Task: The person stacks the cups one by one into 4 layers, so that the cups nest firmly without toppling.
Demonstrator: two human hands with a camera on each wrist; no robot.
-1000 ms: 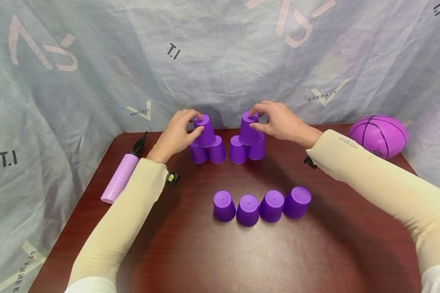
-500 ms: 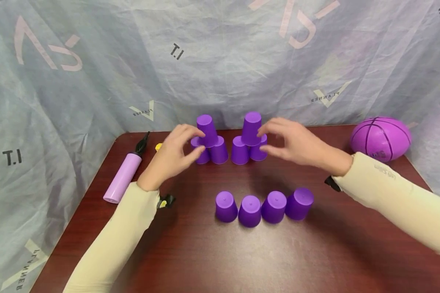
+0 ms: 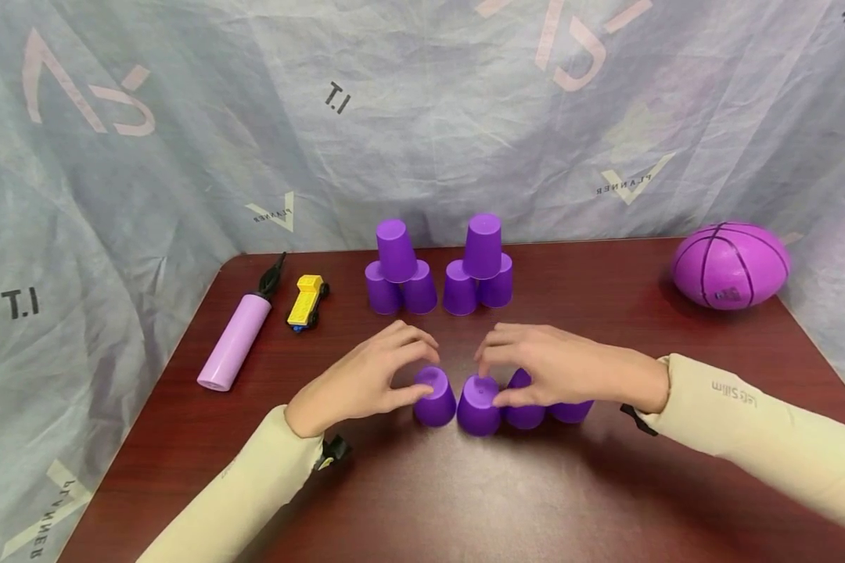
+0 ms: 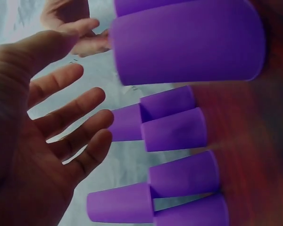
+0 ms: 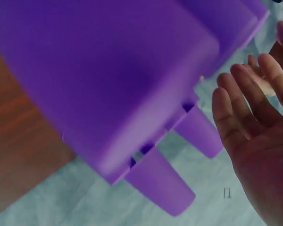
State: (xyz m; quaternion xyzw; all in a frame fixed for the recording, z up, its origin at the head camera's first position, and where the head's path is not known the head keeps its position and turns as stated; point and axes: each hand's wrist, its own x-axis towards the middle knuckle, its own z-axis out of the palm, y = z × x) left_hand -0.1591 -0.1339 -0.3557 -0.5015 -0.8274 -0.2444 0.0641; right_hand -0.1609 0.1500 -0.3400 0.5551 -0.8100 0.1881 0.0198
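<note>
Several purple cups stand upside down in a front row in the head view. My left hand (image 3: 373,374) hovers at the leftmost cup (image 3: 435,410), thumb and fingers spread on either side of its top. In the left wrist view a gap shows between these loose fingers and the near cup (image 4: 188,47). Above the second cup (image 3: 477,414) is my right hand (image 3: 559,366), fingers loosely bent and thumb apart. It partly covers the third cup (image 3: 524,418) and fourth cup (image 3: 570,412). The right wrist view shows its fingers (image 5: 254,94) beside a large near cup (image 5: 104,89).
Behind the row stand two small pyramids of three cups, topped by a left cup (image 3: 397,252) and a right cup (image 3: 483,246). A lilac hand pump (image 3: 235,340) and yellow toy truck (image 3: 306,301) lie left. A purple ball (image 3: 732,266) sits back right, near the cloth backdrop (image 3: 422,117).
Both hands have let go of the pyramids' top cups and come back toward the front row. The pyramids stay standing. The toy truck, hidden before by the left hand, now shows fully.
</note>
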